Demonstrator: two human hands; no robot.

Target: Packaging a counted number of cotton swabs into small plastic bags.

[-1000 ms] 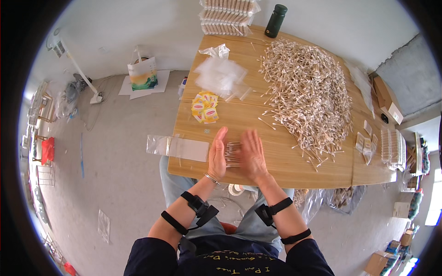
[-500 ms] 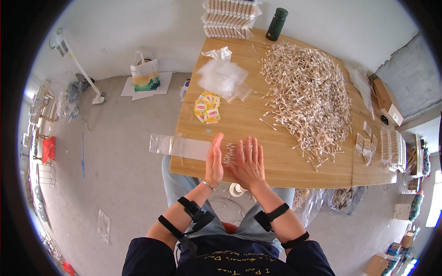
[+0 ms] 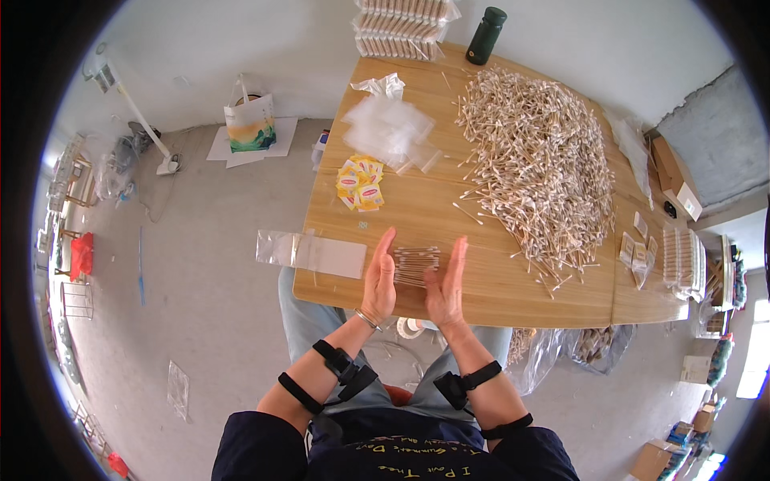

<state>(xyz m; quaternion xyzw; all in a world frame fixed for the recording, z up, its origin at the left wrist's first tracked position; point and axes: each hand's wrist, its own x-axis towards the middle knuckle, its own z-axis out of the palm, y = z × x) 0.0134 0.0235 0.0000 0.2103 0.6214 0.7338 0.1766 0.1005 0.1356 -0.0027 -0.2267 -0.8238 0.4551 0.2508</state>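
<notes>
On the table near its front edge lies a small row of cotton swabs (image 3: 416, 263), side by side with their tips toward my two palms. My left hand (image 3: 379, 276) stands on edge at the row's left end, fingers straight and held upright. At the right end, my right hand (image 3: 447, 282) faces it in the same way, its thumb against the swabs. Both hands are open; neither is wrapped round the swabs. Left of my left hand rests a white card (image 3: 341, 258), partly under a clear plastic bag (image 3: 277, 248). A large heap of loose cotton swabs (image 3: 537, 160) spreads to the right.
Yellow-and-white packets (image 3: 360, 183) lie below a stack of clear bags (image 3: 389, 132). Packed swab bundles (image 3: 401, 30) and a dark green bottle (image 3: 486, 36) stand at the back. Clear packs (image 3: 684, 263) and an open carton (image 3: 675, 178) are at right.
My right hand, which lay flat over the swabs, has turned on edge and shifted slightly right, uncovering the row. My left hand has stayed almost in place.
</notes>
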